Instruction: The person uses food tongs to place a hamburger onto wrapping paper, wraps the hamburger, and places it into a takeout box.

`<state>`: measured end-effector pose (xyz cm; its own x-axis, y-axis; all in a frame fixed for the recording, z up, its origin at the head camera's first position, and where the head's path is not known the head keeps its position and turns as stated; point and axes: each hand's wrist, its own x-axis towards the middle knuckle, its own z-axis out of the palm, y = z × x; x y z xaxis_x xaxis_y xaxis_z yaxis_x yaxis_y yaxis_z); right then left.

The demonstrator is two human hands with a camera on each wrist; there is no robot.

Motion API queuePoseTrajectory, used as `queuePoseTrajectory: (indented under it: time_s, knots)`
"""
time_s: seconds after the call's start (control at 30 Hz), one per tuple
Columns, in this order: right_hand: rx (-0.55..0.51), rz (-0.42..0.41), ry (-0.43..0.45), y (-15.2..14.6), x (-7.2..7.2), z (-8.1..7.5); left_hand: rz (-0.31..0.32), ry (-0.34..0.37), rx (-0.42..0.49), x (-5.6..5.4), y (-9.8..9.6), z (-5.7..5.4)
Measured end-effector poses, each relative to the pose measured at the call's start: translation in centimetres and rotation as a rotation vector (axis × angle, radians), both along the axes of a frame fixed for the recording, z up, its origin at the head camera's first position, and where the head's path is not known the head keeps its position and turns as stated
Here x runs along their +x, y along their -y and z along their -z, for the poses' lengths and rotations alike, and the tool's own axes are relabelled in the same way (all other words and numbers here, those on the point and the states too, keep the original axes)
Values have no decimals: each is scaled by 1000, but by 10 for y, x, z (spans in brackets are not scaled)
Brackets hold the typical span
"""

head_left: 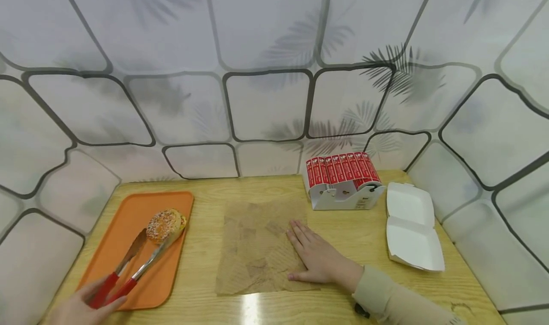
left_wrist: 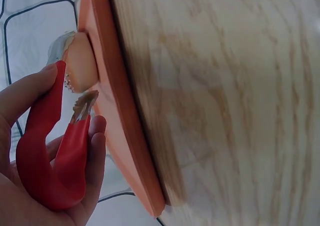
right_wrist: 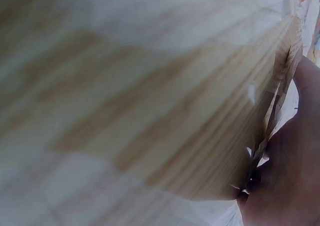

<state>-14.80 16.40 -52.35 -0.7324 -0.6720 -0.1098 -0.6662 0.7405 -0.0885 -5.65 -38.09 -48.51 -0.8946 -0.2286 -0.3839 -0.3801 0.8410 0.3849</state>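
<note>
In the head view, my left hand (head_left: 81, 306) grips a pair of red-handled tongs (head_left: 102, 290) at the lower left. The tongs' metal arms are spread on either side of a seeded burger (head_left: 163, 224), which lies on an orange tray (head_left: 128, 215). Seen from the left wrist, the thumb and fingers wrap the red handles (left_wrist: 65, 186); whether both tips touch the bun (left_wrist: 82, 61) I cannot tell. My right hand (head_left: 315, 256) rests flat, fingers straight, on the right edge of a sheet of brown paper (head_left: 253, 239). The right wrist view is blurred.
A white holder with red-and-white folded cartons (head_left: 343, 170) stands at the back right. Right of it lies an opened white clamshell box (head_left: 412, 237). Patterned walls (head_left: 270, 106) enclose the wooden table (head_left: 201, 248) at the back and sides.
</note>
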Motion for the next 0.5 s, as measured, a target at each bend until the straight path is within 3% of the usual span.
queuePoseTrajectory:
  time_s: [0.27,0.5]
  knots:
    - [-9,-4,-5,0,0,1,-30,-65,10,-7,-15,5]
    - [-7,-1,-1,0,-1,1,1,-134,-11,-14,-23,4]
